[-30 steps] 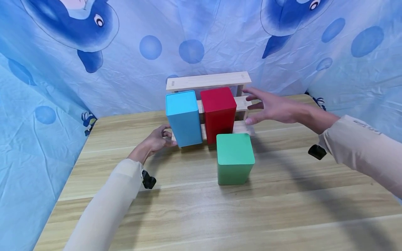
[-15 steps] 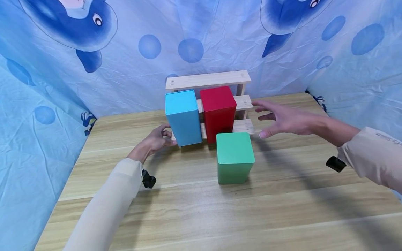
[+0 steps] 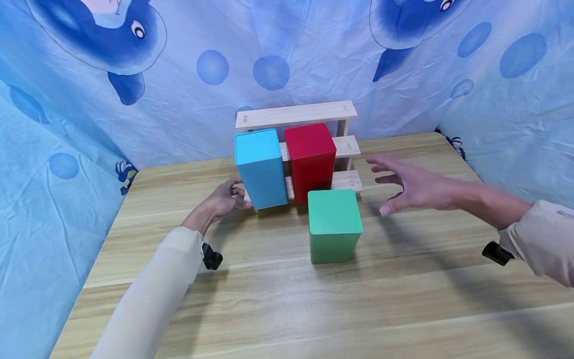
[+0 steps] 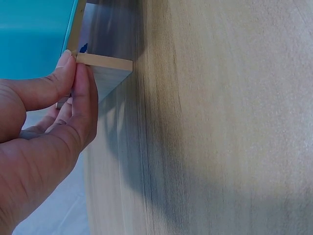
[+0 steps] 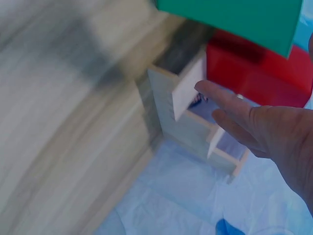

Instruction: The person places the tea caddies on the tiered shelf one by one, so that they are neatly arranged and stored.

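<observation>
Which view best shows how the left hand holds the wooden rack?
The left wrist view: the left hand pinches the corner of the wooden rack between thumb and fingers. The head view shows that hand at the rack's left end, half hidden by the blue tin. The right wrist view misses it.

Bare table (image 3: 426,279) right of green box (image 3: 334,224); boxes block the rack (image 3: 347,147)
</observation>
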The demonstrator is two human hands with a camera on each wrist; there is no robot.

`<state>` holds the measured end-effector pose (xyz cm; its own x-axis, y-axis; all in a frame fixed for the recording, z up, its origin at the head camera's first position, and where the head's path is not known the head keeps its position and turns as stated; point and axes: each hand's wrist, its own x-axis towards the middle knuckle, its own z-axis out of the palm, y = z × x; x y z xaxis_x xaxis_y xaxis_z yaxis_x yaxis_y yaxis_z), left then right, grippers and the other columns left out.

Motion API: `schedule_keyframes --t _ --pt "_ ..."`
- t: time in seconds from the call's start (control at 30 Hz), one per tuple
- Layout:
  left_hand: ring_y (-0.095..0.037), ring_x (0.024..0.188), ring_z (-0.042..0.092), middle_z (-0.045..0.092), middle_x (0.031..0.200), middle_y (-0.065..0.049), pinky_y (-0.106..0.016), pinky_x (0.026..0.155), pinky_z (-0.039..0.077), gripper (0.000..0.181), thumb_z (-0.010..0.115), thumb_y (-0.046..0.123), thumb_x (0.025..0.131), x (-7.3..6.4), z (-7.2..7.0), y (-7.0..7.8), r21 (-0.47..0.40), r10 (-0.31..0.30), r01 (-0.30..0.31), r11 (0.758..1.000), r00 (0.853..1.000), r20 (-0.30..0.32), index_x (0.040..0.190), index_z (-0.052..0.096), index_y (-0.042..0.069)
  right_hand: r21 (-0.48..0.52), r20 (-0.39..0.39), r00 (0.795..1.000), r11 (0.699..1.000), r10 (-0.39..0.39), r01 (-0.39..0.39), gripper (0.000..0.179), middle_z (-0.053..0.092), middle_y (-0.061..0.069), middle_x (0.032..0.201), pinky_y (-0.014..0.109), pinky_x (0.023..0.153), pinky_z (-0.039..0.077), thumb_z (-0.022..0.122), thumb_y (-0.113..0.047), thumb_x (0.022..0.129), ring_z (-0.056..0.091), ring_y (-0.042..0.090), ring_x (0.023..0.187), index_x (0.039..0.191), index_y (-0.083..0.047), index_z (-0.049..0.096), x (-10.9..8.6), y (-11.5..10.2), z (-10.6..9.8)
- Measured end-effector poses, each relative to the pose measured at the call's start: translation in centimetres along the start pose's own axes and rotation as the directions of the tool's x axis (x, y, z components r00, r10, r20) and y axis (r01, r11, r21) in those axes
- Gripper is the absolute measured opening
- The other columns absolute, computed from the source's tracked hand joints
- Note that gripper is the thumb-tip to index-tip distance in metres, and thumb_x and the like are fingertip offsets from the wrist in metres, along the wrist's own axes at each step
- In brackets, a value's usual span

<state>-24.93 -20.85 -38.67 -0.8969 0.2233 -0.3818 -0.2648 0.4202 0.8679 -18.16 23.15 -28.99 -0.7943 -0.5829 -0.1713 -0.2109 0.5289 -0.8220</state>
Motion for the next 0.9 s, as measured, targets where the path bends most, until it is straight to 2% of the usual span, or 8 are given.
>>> schedule_keyframes --t 0.27,0.47,0.63,0.9 --pt "-0.019 0.089 0.053 0.045 0.110 -0.012 -0.042 0.094 0.046 0.083 0.069 -0.003 0.085 0.0 0.0 0.0 0.005 0.003 -0.003 1.000 1.000 -0.005 0.151 0.020 0.011 0.080 0.035 0.999 0.996 -0.026 0.023 0.108 0.016 0.017 0.155 0.054 0.095 0.045 0.082 -0.017 0.077 0.021 0.045 0.139 0.155 -0.015 0.008 -0.7 0.4 2.1" --pt "-0.020 0.088 0.053 0.045 0.109 -0.013 -0.043 0.095 0.047 0.081 0.068 -0.006 0.085 0.1 0.1 -0.1 -0.007 0.006 -0.006 1.000 1.000 -0.011 0.150 0.023 0.010 0.079 0.025 0.999 0.996 -0.042 0.040 0.109 0.018 0.015 0.155 0.053 0.095 0.046 0.083 -0.021 0.076 0.023 0.044 0.139 0.155 -0.021 0.009 -0.8 0.3 3.2" --pt "-0.020 0.091 0.053 0.045 0.110 -0.013 -0.042 0.095 0.047 0.082 0.068 -0.006 0.085 0.1 0.1 -0.1 -0.009 0.007 -0.007 1.000 1.000 -0.007 0.151 0.022 0.010 0.089 0.003 0.996 0.992 -0.089 0.088 0.110 0.018 0.009 0.156 0.053 0.094 0.046 0.084 -0.022 0.075 0.023 0.042 0.139 0.155 -0.026 0.009 -1.0 0.0 4.5" --pt "-0.023 0.097 0.050 0.045 0.110 -0.012 -0.043 0.097 0.046 0.083 0.068 -0.007 0.085 0.1 0.1 0.0 -0.020 0.000 0.000 1.000 1.000 -0.010 0.151 0.022 0.010 0.153 -0.030 0.994 0.983 -0.101 0.104 0.109 0.025 0.007 0.150 0.049 0.093 0.049 0.085 -0.020 0.073 0.025 0.036 0.136 0.154 -0.027 0.012 -0.2 -0.3 6.6"
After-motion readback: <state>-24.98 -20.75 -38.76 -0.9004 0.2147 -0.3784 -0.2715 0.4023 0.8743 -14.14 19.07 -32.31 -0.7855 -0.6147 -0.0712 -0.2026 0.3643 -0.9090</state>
